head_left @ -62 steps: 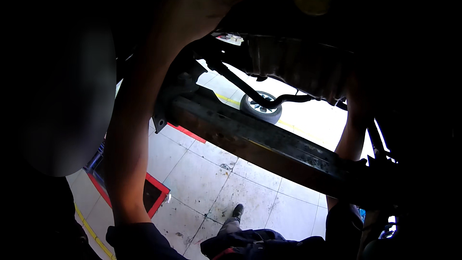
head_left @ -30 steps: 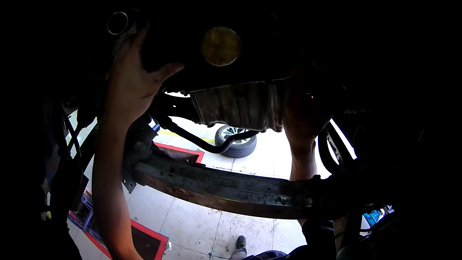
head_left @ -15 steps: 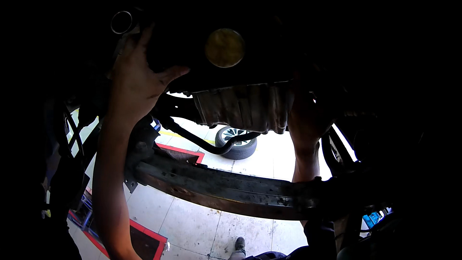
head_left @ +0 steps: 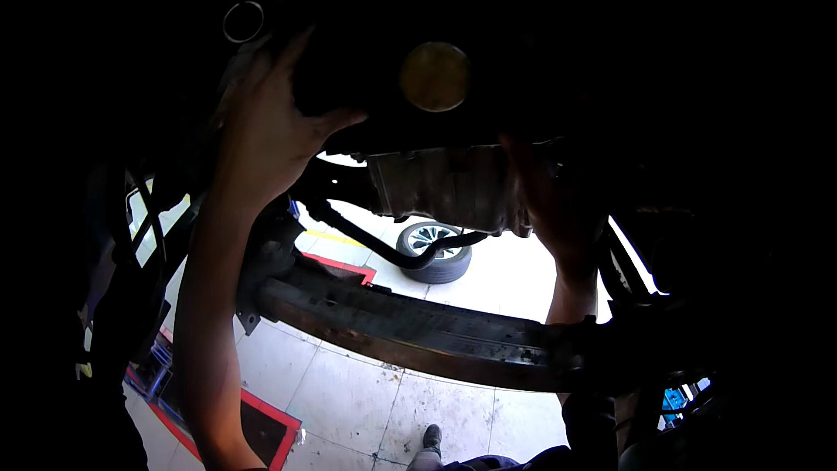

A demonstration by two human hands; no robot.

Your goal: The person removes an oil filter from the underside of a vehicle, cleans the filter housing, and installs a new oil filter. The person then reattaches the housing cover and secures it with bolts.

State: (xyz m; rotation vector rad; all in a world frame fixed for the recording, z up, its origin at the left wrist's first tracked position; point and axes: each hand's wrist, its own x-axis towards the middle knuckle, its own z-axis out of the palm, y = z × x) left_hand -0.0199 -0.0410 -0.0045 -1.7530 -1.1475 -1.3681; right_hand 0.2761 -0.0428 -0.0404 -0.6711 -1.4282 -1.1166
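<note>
My left hand [head_left: 277, 126] is raised on the left, its thumb stretched to the right and its fingers pointing up, spread against a dark part whose shape is lost in shadow. Near its fingertips shows a thin pale ring [head_left: 243, 22]. To the right of that hand is a round, yellowish disc [head_left: 434, 77] in the dark mass. Below the disc hangs a ribbed grey metal casing [head_left: 445, 183]. My right hand [head_left: 554, 205] is up at the right side of this casing, mostly in shadow; its fingertips are hidden, so what they touch cannot be made out.
A heavy metal crossbeam [head_left: 401, 331] runs between my forearms and the casing. A bent black bar [head_left: 375, 246] passes under the casing. On the pale tiled floor lie a wheel with a tyre [head_left: 433, 253] and a red-edged dark panel [head_left: 270, 432]. My shoe [head_left: 432, 438] shows below.
The view has shifted slightly, so both hands, the disc, the ring and the casing appear further right and a little higher. My hands keep nearly the same pose.
</note>
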